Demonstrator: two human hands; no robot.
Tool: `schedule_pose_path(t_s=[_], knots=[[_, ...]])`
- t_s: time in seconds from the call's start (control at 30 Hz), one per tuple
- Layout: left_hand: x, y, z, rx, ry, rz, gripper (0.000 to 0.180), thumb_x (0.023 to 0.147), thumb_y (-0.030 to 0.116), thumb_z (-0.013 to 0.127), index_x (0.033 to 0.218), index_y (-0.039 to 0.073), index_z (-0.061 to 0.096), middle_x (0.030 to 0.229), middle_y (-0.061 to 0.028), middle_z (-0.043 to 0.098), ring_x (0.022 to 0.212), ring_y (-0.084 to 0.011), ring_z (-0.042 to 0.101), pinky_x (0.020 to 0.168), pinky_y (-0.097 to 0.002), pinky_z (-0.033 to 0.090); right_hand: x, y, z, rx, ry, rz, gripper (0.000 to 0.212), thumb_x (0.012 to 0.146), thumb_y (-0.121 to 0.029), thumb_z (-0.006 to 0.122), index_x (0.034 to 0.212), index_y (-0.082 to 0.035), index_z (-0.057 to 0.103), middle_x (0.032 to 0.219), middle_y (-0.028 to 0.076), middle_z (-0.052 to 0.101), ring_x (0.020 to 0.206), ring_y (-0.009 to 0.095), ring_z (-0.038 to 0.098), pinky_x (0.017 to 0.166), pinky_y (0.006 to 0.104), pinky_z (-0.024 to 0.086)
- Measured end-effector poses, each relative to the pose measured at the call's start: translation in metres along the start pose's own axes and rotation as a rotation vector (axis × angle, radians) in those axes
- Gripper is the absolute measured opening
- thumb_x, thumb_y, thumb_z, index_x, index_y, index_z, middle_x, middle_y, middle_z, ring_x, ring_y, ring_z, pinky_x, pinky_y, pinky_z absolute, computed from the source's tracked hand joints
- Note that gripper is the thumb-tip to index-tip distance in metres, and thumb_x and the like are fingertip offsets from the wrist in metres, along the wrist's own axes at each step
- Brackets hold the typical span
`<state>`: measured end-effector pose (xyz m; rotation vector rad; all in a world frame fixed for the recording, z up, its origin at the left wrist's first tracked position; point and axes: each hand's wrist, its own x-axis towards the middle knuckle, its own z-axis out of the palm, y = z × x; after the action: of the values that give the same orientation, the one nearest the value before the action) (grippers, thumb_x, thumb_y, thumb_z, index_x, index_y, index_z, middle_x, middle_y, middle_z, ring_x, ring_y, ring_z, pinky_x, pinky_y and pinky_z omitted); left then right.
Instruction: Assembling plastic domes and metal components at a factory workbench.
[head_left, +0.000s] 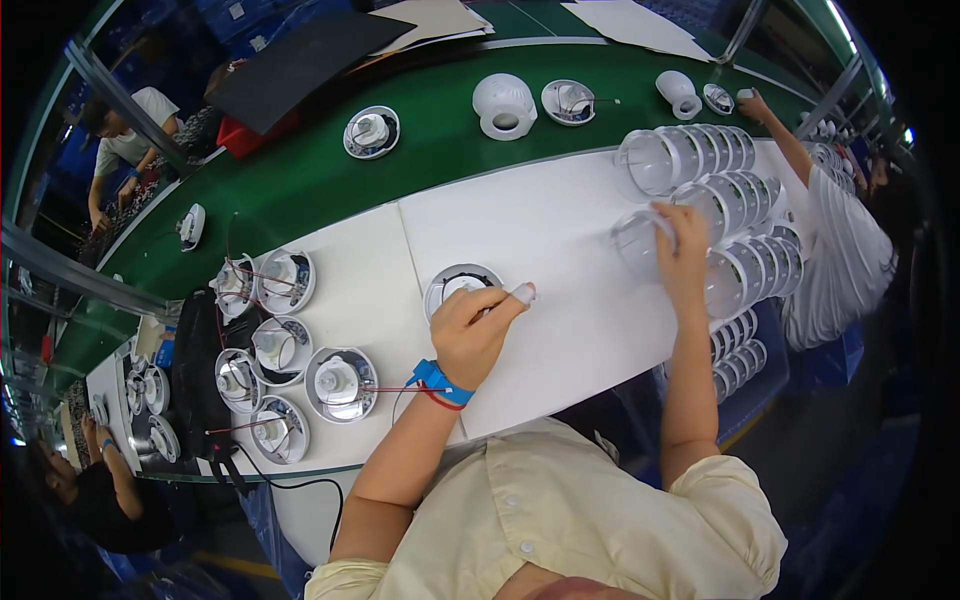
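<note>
In front of me a round white lamp base (437, 296) lies on the white tabletop, partly hidden by my left hand (472, 335). The fingers of that hand are drawn together over its near right side. Something small and whitish shows at the fingertips; I cannot tell whether it is a finger cover or a held piece. A blue strap (433, 378) circles my left wrist. Further right, my right hand (684, 245) grips a clear plastic cover (634, 242), slightly blurred, beside the rows of nested clear covers (735, 195).
Several lamp bases with red wires (341, 384) stand at left, beside a black bag (203, 350). A green belt (440, 130) beyond carries white housings (503, 105) and more bases (372, 132). Below the table edge at right is a bin of covers (740, 365). Other people sit nearby.
</note>
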<state>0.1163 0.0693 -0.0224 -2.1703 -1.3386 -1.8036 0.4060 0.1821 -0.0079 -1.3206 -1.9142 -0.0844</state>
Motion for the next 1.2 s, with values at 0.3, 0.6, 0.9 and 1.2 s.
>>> schedule_pose_path(t_s=[0.3,0.6,0.9,1.2], knots=[[-0.004,-0.003,0.003,0.154,0.104,0.009,0.021,0.062,0.001,0.081,0.079,0.009,0.070,0.070,-0.0031,0.054,0.057,-0.0194,0.053,0.049,-0.0299,0.040,-0.019,-0.019,0.003,0.640,-0.691,0.092,0.092,0.076,-0.027,0.079,0.151,-0.012,0.027,0.146,0.010,0.040,0.138,0.026,0.037,0.110,0.0380,0.035],[0.006,0.004,0.007,0.223,0.104,-0.188,0.018,0.064,0.005,0.079,0.074,0.012,0.065,0.069,0.0000,0.053,0.063,-0.0191,0.049,0.064,-0.0329,0.035,-0.054,-0.052,0.075,1.589,-0.591,0.774,0.113,0.060,-0.069,0.078,0.145,-0.009,0.033,0.140,0.011,0.046,0.127,0.025,0.050,0.105,0.0420,0.043],[0.002,0.005,-0.003,0.231,-0.021,-0.257,0.014,0.068,0.014,0.078,0.076,0.018,0.066,0.077,0.0045,0.054,0.078,-0.0173,0.048,0.081,-0.0362,0.030,-0.062,-0.103,0.048,1.544,-0.808,0.536,0.111,0.058,-0.062,0.083,0.141,-0.007,0.034,0.128,0.010,0.050,0.121,0.022,0.050,0.101,0.0337,0.042],[0.000,0.004,-0.006,0.274,-0.047,-0.202,0.014,0.070,0.016,0.076,0.081,0.019,0.066,0.084,0.0052,0.058,0.088,-0.0171,0.053,0.086,-0.0397,0.031,-0.056,-0.107,0.040,1.403,-0.802,0.520,0.105,0.060,-0.059,0.080,0.140,-0.006,0.036,0.127,0.011,0.049,0.122,0.023,0.050,0.101,0.0345,0.041]])
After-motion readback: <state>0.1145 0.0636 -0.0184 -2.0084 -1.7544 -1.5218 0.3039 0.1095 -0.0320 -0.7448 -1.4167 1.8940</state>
